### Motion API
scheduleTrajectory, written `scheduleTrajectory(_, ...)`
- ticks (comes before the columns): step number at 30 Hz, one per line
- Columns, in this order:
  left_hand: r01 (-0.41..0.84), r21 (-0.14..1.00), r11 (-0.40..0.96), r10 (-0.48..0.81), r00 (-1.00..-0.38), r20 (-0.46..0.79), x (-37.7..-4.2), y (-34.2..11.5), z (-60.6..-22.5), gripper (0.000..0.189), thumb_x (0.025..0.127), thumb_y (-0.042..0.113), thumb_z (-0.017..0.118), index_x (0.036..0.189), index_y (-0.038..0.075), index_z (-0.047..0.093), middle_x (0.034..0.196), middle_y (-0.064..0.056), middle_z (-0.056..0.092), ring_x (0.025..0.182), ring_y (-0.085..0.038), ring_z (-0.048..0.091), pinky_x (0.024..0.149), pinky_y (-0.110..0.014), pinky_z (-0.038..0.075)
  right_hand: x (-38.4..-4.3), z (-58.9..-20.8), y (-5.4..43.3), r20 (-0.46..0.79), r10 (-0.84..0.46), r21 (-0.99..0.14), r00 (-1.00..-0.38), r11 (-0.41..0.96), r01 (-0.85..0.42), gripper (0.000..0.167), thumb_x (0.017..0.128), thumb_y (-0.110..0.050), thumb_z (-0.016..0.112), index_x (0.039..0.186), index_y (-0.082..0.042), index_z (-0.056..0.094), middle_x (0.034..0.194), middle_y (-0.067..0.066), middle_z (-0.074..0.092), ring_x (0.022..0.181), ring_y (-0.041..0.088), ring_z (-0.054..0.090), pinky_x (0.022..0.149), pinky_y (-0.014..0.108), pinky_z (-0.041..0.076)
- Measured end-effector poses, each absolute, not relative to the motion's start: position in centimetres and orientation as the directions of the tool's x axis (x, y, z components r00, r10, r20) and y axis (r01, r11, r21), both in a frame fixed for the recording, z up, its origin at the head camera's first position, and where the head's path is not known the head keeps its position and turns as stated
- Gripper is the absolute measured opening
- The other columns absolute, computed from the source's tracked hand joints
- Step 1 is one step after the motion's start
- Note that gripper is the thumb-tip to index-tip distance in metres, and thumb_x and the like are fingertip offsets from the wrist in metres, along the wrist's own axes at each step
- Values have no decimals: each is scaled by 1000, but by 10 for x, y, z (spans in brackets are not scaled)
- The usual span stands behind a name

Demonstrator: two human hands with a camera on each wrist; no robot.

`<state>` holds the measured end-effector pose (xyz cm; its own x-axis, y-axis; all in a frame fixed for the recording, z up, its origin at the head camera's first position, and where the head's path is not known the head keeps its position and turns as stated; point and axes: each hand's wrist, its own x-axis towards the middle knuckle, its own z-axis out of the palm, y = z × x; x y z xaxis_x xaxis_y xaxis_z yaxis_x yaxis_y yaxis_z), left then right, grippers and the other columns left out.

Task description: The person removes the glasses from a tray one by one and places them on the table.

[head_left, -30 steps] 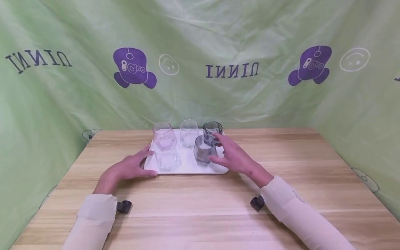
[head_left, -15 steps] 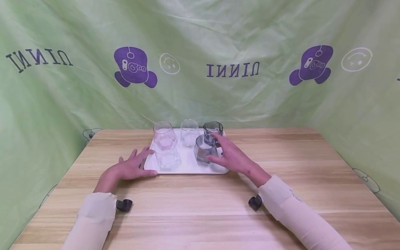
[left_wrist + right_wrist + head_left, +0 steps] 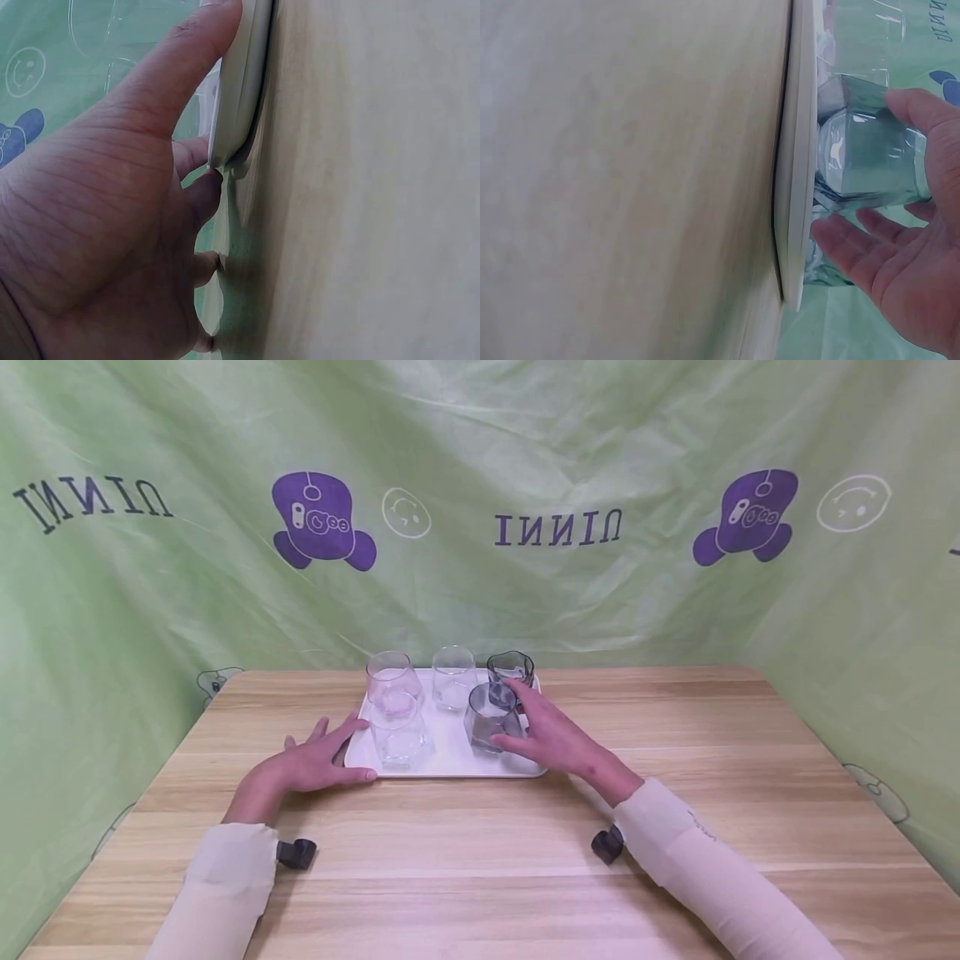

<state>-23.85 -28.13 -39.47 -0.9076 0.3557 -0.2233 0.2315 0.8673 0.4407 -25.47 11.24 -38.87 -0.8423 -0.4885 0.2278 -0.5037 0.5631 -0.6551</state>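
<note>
1. Locate the white rectangular tray with rounded corners [image 3: 453, 756] at the far middle of the light wood-grain table [image 3: 420, 893].
2. Identify the smoke-grey transparent glass tumbler [image 3: 487, 718] at the tray's near right, with the dark grey wavy-rimmed glass tumbler [image 3: 511, 663] close beyond, at far right.
3. Identify the pink-tinted glass tumbler [image 3: 390, 672] at far left, the clear angular glass tumbler [image 3: 403, 743] at near left and the clear rounded glass tumbler [image 3: 454, 677] at far middle.
4. Read the left hand [image 3: 309, 764] as spread: thumb along the tray's near edge, forefinger at the left edge, remaining fingers fanned out leftward.
5. Read the right hand [image 3: 553, 737] as curved around the smoke-grey tumbler: thumb on the near side, forefinger between both grey tumblers. Firmness of grip: cannot tell.
6. Caution: likely clinking or tipping of the dark grey tumbler, caused by forefinger crowding.
7. Caution: possible slipping of the smoke-grey tumbler, caused by smooth walls and light thumb contact.
8. Caution: possible tray shift, caused by uneven left-hand pressure.
9. Compare with one second earlier: right wrist and thumb slightly further left; left-hand rear fingers newly fanned into view; tray and tumblers essentially unmoved.
</note>
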Motion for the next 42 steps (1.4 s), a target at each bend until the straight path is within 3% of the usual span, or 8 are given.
scheduleTrajectory(8,239,448,861,362,-908,-212,-239,-282,-397,100,87,68,69,162,14,28,169,-21,11,149,-56,-2,100,-86,-6,-257,-390,109,216,-491,-678,-844,547,-491,98,89,-30,84,160,-6,22,148,22,50,136,35,50,113,48,38)
scheduleTrajectory(19,226,462,858,353,-911,-211,-240,-284,-399,99,87,67,70,160,16,29,164,-32,16,149,-57,-3,99,-87,-6,-256,-387,108,230,-502,-698,-834,512,-501,91,85,-19,87,154,-3,29,139,24,58,126,37,58,108,48,44)
scheduleTrajectory(25,231,468,853,359,-911,-204,-240,-284,-400,96,87,66,71,159,16,30,163,-32,19,149,-57,-2,99,-87,-5,-253,-386,111,246,-498,-668,-832,534,-517,92,82,-21,89,153,-7,33,141,21,56,111,33,63,100,50,50)
scheduleTrajectory(34,242,463,853,365,-910,-197,-243,-283,-400,96,87,67,70,159,18,30,163,-32,20,149,-57,-2,98,-87,-6,-248,-383,122,244,-463,-648,-852,576,-498,89,83,-24,89,152,-13,33,139,17,57,119,29,60,99,49,51)
scheduleTrajectory(42,238,457,857,360,-911,-201,-242,-284,-401,96,87,66,70,159,18,29,163,-32,19,149,-57,-3,99,-87,-5,-247,-374,140,282,-445,-686,-850,526,-503,91,81,-17,90,151,-5,33,130,21,59,113,34,62,91,48,55)
